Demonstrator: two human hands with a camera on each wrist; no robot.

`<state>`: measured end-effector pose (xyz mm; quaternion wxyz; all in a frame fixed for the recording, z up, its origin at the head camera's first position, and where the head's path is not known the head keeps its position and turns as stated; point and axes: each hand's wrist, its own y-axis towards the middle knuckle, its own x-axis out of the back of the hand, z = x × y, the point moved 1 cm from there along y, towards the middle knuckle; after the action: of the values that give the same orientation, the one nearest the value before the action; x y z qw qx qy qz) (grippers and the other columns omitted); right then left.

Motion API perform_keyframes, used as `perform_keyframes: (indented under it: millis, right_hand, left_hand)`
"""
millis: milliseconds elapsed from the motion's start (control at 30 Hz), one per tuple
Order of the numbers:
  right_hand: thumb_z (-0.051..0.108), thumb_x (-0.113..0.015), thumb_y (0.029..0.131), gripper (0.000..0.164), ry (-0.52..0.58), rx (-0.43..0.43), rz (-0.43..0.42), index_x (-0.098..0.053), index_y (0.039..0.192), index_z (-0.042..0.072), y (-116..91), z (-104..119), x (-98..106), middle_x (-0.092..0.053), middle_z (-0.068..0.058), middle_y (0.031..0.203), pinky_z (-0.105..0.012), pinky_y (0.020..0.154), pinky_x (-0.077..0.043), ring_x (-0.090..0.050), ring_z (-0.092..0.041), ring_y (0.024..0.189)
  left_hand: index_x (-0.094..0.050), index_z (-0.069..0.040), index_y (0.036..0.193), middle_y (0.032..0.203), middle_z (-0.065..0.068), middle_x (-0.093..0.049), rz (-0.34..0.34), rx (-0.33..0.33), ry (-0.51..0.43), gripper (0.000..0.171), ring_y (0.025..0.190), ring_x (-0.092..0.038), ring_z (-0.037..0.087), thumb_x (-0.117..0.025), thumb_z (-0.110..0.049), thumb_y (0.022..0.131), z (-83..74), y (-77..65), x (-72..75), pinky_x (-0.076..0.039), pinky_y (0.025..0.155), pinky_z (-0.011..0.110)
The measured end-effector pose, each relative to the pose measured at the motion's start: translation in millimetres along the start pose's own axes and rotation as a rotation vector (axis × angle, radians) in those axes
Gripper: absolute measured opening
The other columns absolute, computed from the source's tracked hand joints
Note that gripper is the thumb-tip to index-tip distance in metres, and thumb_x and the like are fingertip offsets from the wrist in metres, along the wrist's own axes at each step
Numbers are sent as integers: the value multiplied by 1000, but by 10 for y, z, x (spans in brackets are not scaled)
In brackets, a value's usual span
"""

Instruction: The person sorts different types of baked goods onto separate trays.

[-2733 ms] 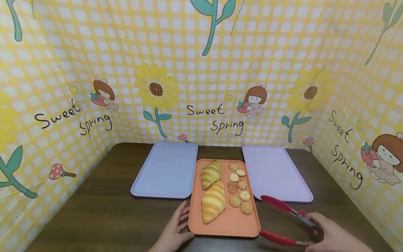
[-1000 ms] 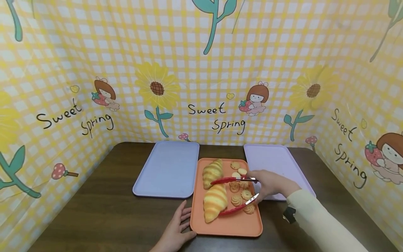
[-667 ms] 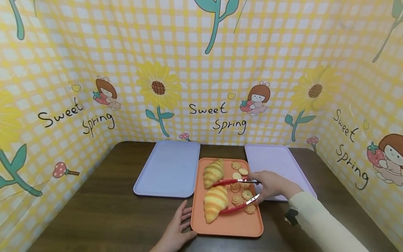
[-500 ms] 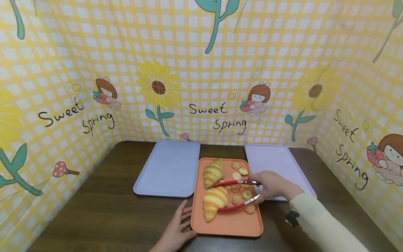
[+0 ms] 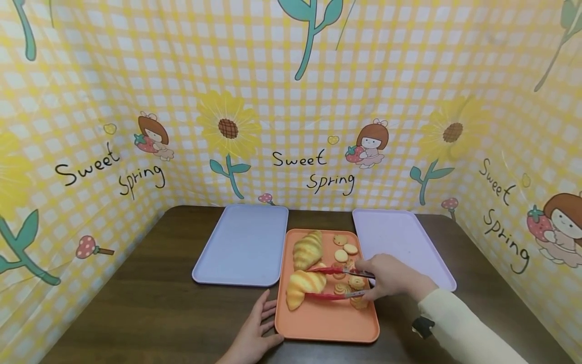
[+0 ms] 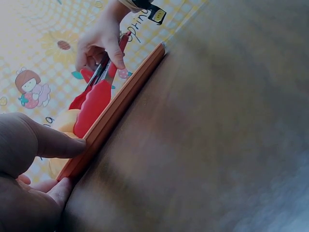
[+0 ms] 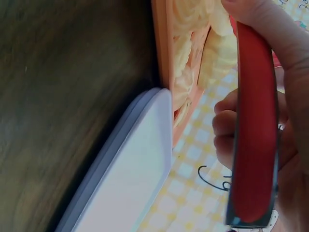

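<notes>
On the orange tray lie two croissants, one behind the other. My right hand holds red-tipped tongs over the tray from its right side. Between the tong tips the near croissant is squeezed and bent, still low over the tray; whether it touches cannot be seen. The far croissant lies just behind the upper tip. My left hand holds the tray's near left corner, thumb at the front edge, fingers along the side. In the right wrist view, the red tong handle lies against my palm.
Several cookies lie along the tray's right side, some beneath the tongs. A blue tray stands at the back left, a lilac tray at the back right. A checked cloth backs the brown table.
The right hand came in from the right with the tongs spread wide, and the tips went either side of the near croissant. They have since narrowed, bending it. The left hand stays put.
</notes>
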<state>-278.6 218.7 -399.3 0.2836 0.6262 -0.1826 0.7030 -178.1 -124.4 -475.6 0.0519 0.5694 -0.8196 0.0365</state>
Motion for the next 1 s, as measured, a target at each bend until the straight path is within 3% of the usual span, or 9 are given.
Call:
perform_keyframes:
  millis: [133, 233, 533, 833, 1000]
  right_hand:
    - [39, -85, 73, 42, 0, 50, -43, -55, 87, 13, -10, 45, -8, -31, 18, 62, -20, 51, -27, -28, -1, 55]
    - [36, -85, 73, 41, 11, 76, -68, -53, 85, 13, -27, 71, -7, -29, 18, 63, -18, 51, -27, -28, 0, 56]
    - [34, -85, 75, 40, 49, 37, -81, -61, 95, 9, -51, 118, 98, -54, 9, 67, -19, 52, -39, -40, -1, 58]
    - [32, -86, 74, 38, 8, 51, -133, -56, 90, 13, 66, 125, 245, -35, 15, 61, -19, 50, -29, -29, 0, 55]
    - [30, -87, 74, 40, -4, 64, -159, -53, 87, 13, 185, 130, 276, -31, 15, 61, -19, 50, -29, -28, 0, 55]
  left_hand:
    - [-2, 13, 152, 144, 39, -31, -8, 14, -2, 98, 133, -33, 54, -70, 15, 81, -4, 9, -9, -43, 105, 54]
    - [-2, 12, 152, 144, 39, -31, -12, 22, 0, 99, 133, -33, 54, -71, 15, 81, -9, 18, -11, -44, 105, 54]
    - [0, 14, 151, 144, 41, -30, -6, 23, -6, 99, 134, -31, 55, -70, 13, 82, 23, 9, 16, -43, 104, 56]
    - [-1, 13, 152, 145, 40, -29, 1, 12, -1, 99, 134, -31, 55, -71, 12, 82, 19, -1, 3, -42, 105, 55]
    - [-1, 13, 151, 144, 41, -30, -7, 10, 5, 99, 134, -31, 55, -71, 13, 81, 13, 0, 3, -42, 105, 57]
